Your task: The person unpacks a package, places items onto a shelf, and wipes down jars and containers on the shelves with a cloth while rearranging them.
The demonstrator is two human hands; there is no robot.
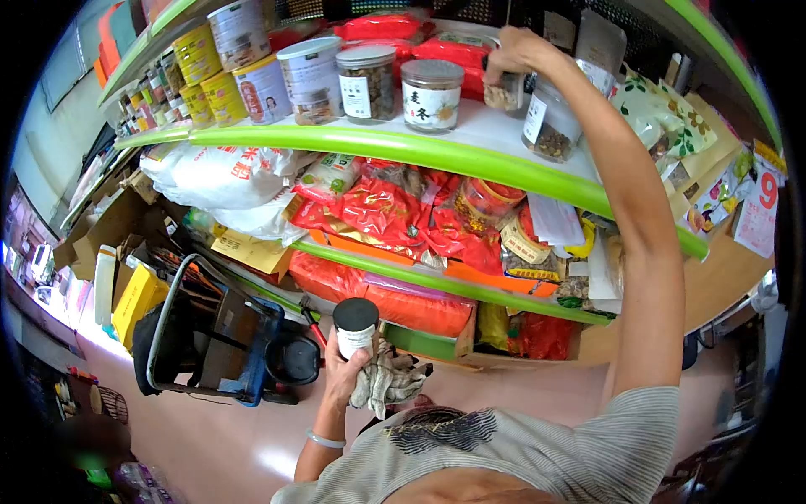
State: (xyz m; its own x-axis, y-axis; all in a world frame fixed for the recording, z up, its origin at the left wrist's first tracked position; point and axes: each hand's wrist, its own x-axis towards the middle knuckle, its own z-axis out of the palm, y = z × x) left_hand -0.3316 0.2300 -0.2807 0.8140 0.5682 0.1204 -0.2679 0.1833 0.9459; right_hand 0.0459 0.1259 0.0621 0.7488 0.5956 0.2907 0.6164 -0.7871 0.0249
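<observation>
My left hand point(340, 375) is closed round a small jar point(356, 334) with a black lid and a white label. Greyish-white work gloves point(388, 378) hang beside that jar, against the same hand. On the top shelf, my right hand point(519, 52) reaches over a small clear jar point(504, 92) of pale brown contents and grips it from above; its fingertips are partly hidden. To its left stands a jar with Chinese lettering and a flower label point(431, 97). A jar with dark pieces point(551, 126) stands to its right, under my forearm.
More jars point(368, 84) and yellow tins point(222, 97) line the green-edged shelf point(403, 147). Red packets point(382, 197) and a white sack point(222, 175) fill the shelf below. A blue-black cart point(252, 344) stands on the floor at left. Hanging bags point(672, 113) crowd the right.
</observation>
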